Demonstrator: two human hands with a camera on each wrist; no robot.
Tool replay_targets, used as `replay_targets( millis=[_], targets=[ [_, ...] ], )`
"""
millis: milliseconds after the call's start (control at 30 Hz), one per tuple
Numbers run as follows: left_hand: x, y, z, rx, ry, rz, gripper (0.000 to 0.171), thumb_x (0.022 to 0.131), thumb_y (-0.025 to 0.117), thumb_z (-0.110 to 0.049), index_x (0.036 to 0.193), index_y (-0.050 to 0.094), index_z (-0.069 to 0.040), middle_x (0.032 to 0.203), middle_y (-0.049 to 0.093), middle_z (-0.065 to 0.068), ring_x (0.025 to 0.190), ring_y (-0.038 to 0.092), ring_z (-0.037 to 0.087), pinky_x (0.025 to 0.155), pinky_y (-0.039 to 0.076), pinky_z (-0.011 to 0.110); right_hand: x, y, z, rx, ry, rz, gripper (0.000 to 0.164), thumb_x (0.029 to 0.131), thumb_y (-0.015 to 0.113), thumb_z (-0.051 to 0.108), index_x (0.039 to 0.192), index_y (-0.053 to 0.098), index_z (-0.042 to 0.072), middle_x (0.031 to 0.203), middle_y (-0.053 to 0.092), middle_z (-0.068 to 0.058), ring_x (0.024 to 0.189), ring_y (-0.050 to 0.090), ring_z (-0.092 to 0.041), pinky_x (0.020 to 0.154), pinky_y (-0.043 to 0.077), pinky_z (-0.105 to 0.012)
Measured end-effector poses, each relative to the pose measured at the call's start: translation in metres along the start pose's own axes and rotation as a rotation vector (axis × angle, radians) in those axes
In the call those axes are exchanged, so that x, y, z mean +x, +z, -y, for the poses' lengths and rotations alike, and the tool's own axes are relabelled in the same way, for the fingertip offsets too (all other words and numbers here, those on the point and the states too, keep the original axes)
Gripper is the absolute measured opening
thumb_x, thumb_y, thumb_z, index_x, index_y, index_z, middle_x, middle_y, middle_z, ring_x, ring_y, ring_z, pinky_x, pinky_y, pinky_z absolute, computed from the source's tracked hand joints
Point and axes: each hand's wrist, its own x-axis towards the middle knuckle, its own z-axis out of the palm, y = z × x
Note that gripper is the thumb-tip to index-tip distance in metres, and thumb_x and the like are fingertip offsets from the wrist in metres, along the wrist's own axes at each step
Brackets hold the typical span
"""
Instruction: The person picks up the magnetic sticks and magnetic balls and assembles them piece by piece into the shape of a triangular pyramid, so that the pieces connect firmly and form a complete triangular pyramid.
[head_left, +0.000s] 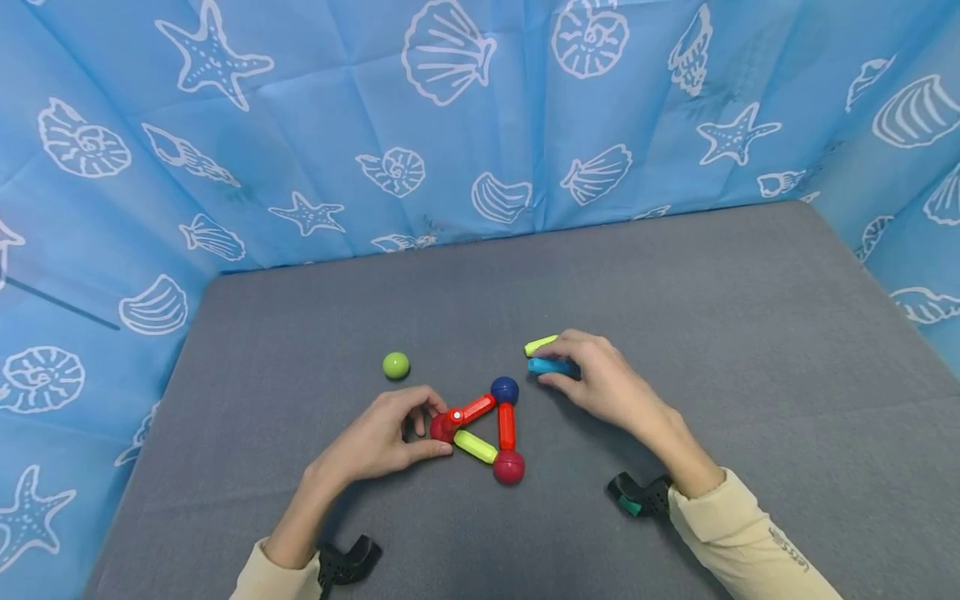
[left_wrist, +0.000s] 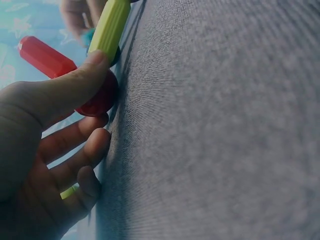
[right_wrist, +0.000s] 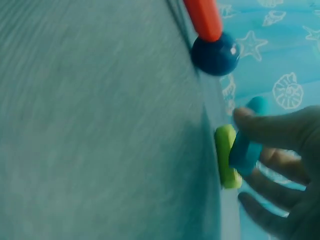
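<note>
A triangle of magnetic rods and balls lies on the table: a red rod (head_left: pixel 477 407), another red rod (head_left: pixel 507 427) and a yellow-green rod (head_left: pixel 476 447) join a blue ball (head_left: pixel 505 390), a front red ball (head_left: pixel 509 467) and a left red ball (left_wrist: pixel 102 95). A third red rod (left_wrist: pixel 47 56) rises from the left ball. My left hand (head_left: pixel 390 429) grips that ball between thumb and fingers. A blue rod (right_wrist: pixel 247 145) is pinched by my right hand (head_left: pixel 603 379), just in front of a loose yellow-green rod (right_wrist: pixel 226 155).
Left of the triangle, behind my left hand, sits a green ball (head_left: pixel 396 365). The grey cloth-covered table (head_left: pixel 712 283) runs back to a blue curtain (head_left: pixel 315 125) printed with white shells and starfish. Black wrist devices are strapped to both wrists.
</note>
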Motion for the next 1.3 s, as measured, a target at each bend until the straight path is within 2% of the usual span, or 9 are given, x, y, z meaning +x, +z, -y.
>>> replay_targets(
  millis=[167,333,600,700,867,1033,1300],
  targets=[
    [0.0,0.0,-0.001,-0.003,-0.001,-0.003,0.034,0.082,0.087,-0.03,0.108,0.066,-0.023,0.083,0.062,-0.006,0.074,0.055,0.007,0.058,0.046,0.02,0.003,0.002,0.014,0.193,-0.032,-0.047,0.03,0.085,0.082,0.007,0.115,0.075,0.008,0.108,0.077,-0.004,0.101,0.073,-0.02,0.093,0.057,-0.049],
    [0.0,0.001,-0.001,-0.005,-0.01,-0.004,0.034,0.082,0.087,-0.03,0.108,0.066,-0.023,0.083,0.062,-0.006,0.074,0.055,0.006,0.058,0.046,0.02,0.006,0.006,0.025,0.262,-0.069,-0.028,0.031,0.085,0.083,0.008,0.115,0.076,0.01,0.107,0.078,0.0,0.1,0.072,-0.018,0.093,0.056,-0.049],
    [0.0,0.003,0.001,-0.012,-0.007,-0.01,0.034,0.083,0.087,-0.031,0.109,0.066,-0.024,0.083,0.062,-0.006,0.074,0.055,0.005,0.057,0.046,0.02,0.007,0.014,0.027,0.278,-0.079,0.065,0.033,0.085,0.083,0.01,0.117,0.075,0.009,0.105,0.078,0.002,0.095,0.07,-0.013,0.087,0.058,-0.042],
    [-0.001,0.003,0.002,0.005,0.013,-0.022,0.036,0.083,0.086,-0.032,0.112,0.066,-0.025,0.089,0.063,-0.009,0.075,0.055,0.005,0.057,0.046,0.02,0.007,0.015,0.027,0.273,-0.091,0.08,0.033,0.085,0.083,0.011,0.117,0.075,0.009,0.104,0.078,0.002,0.093,0.07,-0.012,0.083,0.059,-0.038],
    [-0.003,0.003,0.002,0.003,0.115,-0.087,0.035,0.086,0.084,-0.03,0.118,0.069,-0.028,0.105,0.065,-0.013,0.076,0.054,0.005,0.061,0.046,0.02,0.008,0.016,0.027,0.252,-0.11,0.108,0.033,0.087,0.082,0.012,0.119,0.075,0.009,0.107,0.078,0.001,0.093,0.069,-0.011,0.084,0.06,-0.033],
    [-0.002,0.004,0.001,-0.02,0.201,-0.147,0.024,0.088,0.083,-0.022,0.11,0.074,-0.022,0.099,0.068,-0.01,0.07,0.051,0.003,0.061,0.045,0.02,0.008,0.018,0.026,0.239,-0.125,0.123,0.032,0.087,0.081,0.012,0.118,0.076,0.01,0.11,0.078,0.0,0.098,0.071,-0.014,0.088,0.059,-0.036],
    [0.0,0.005,-0.002,0.028,0.183,-0.162,0.018,0.089,0.081,-0.025,0.107,0.077,-0.022,0.093,0.066,-0.013,0.068,0.05,0.002,0.058,0.041,0.018,0.007,0.021,0.027,0.234,-0.125,0.115,0.032,0.086,0.083,0.012,0.117,0.077,0.012,0.11,0.078,0.002,0.1,0.072,-0.014,0.089,0.059,-0.037]
  ],
)
